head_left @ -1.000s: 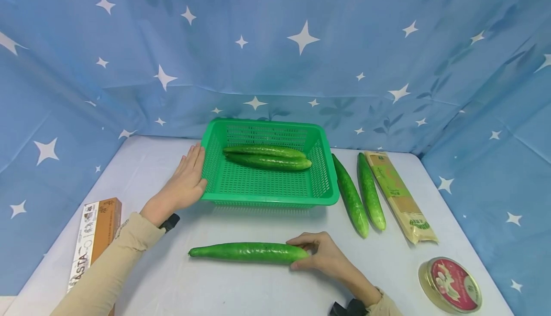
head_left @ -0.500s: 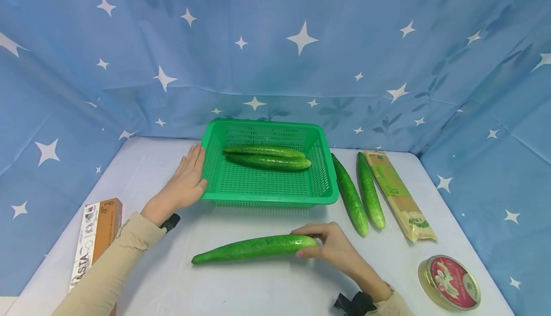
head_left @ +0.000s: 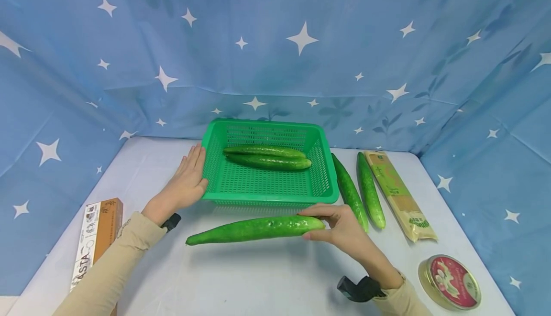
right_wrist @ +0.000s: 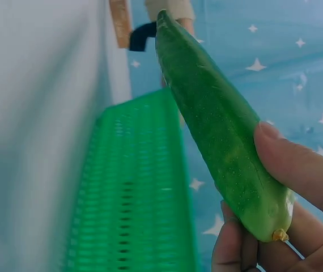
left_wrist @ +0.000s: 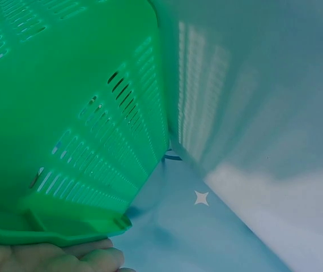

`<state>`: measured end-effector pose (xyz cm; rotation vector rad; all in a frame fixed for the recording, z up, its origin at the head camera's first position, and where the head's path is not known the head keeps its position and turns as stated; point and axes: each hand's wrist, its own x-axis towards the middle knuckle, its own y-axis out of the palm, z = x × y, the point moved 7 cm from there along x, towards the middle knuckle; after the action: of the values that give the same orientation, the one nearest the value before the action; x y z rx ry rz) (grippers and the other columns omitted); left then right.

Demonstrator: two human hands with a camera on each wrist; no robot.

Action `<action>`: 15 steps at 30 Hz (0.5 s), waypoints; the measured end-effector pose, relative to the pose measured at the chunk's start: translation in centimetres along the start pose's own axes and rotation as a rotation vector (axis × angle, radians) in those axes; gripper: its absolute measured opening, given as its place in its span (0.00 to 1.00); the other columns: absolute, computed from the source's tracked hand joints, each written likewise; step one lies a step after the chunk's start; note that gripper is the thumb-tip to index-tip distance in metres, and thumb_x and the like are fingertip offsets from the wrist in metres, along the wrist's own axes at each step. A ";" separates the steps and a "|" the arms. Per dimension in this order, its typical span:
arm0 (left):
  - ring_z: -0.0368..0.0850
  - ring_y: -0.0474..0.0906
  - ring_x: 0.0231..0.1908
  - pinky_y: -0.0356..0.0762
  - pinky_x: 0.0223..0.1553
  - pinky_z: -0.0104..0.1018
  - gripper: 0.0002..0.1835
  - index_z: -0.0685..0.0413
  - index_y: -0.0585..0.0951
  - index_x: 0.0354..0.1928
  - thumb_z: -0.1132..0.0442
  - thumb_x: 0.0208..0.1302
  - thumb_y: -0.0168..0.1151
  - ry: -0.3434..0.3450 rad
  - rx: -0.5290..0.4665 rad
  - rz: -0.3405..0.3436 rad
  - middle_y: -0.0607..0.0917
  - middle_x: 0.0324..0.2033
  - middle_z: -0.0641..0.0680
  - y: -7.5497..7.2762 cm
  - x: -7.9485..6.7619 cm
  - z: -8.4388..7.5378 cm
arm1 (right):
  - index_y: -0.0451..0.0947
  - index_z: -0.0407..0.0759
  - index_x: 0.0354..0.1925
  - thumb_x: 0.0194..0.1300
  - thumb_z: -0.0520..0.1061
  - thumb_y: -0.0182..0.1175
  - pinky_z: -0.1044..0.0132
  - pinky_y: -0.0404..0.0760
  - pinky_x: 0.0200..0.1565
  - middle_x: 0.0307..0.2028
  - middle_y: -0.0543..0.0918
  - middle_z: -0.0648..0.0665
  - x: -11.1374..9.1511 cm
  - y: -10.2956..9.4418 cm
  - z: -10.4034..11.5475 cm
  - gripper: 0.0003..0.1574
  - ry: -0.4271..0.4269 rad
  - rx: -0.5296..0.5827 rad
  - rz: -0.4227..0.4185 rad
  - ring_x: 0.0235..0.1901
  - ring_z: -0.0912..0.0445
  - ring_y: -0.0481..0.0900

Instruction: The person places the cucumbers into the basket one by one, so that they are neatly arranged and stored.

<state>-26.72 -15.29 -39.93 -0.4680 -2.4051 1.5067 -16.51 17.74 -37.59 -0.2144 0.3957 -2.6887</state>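
In the head view my right hand (head_left: 340,227) pinches a long green cucumber (head_left: 254,230) near its paler right end. The cucumber hangs above the table in front of the green basket (head_left: 267,199), its far end pointing left. Thumb and fingers lie on opposite sides of it in the right wrist view, where the cucumber (right_wrist: 218,130) stretches away from the palm. My left hand (head_left: 184,179) rests with straight fingers against the basket's left side; the left wrist view has these fingers (left_wrist: 54,258) under the rim. Two more cucumbers (head_left: 269,161) lie side by side inside the basket.
Right of the basket, two cucumbers (head_left: 349,194) lie on the white table (head_left: 241,287) near a flat noodle packet (head_left: 400,196). A round tin with a red lid (head_left: 449,282) stands at the front right. A pasta box (head_left: 96,237) lies at the left, partly behind the left arm.
My right hand has lifted the cucumber off the table and carried it up and toward the basket. The left hand has stayed at the basket's side.
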 end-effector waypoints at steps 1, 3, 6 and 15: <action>0.61 0.23 0.75 0.29 0.73 0.59 0.39 0.70 0.34 0.75 0.65 0.72 0.40 0.000 0.000 -0.001 0.28 0.76 0.66 0.0 0.0 0.0 | 0.85 0.40 0.52 0.51 0.37 0.76 0.59 0.79 0.55 0.51 0.84 0.44 0.2 -0.2 0.4 0.28 -0.014 0.003 -0.005 0.54 0.55 0.79; 0.60 0.23 0.75 0.29 0.73 0.59 0.39 0.70 0.33 0.75 0.65 0.72 0.40 0.002 -0.005 0.000 0.28 0.76 0.65 0.1 0.1 0.1 | 0.84 0.40 0.53 0.51 0.36 0.75 0.60 0.79 0.55 0.52 0.84 0.43 0.5 -0.8 1.1 0.28 -0.033 0.007 -0.019 0.54 0.54 0.79; 0.61 0.23 0.75 0.29 0.73 0.59 0.39 0.71 0.34 0.75 0.66 0.71 0.40 0.007 -0.010 -0.003 0.28 0.76 0.66 0.1 0.1 0.0 | 0.84 0.41 0.53 0.52 0.35 0.75 0.61 0.80 0.54 0.52 0.84 0.42 1.1 -1.7 2.2 0.27 -0.060 -0.012 -0.044 0.54 0.54 0.79; 0.65 0.27 0.75 0.32 0.73 0.60 0.36 0.73 0.36 0.75 0.65 0.76 0.39 0.029 0.024 -0.019 0.31 0.75 0.69 -0.1 -0.2 -0.3 | 0.84 0.43 0.55 0.55 0.38 0.74 0.61 0.79 0.55 0.55 0.82 0.45 4.0 -4.2 5.2 0.27 -0.040 -0.090 -0.127 0.57 0.55 0.78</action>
<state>-26.46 -15.14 -39.69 -0.4572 -2.3602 1.5090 -20.62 18.52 -31.06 -0.3296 0.5069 -2.7886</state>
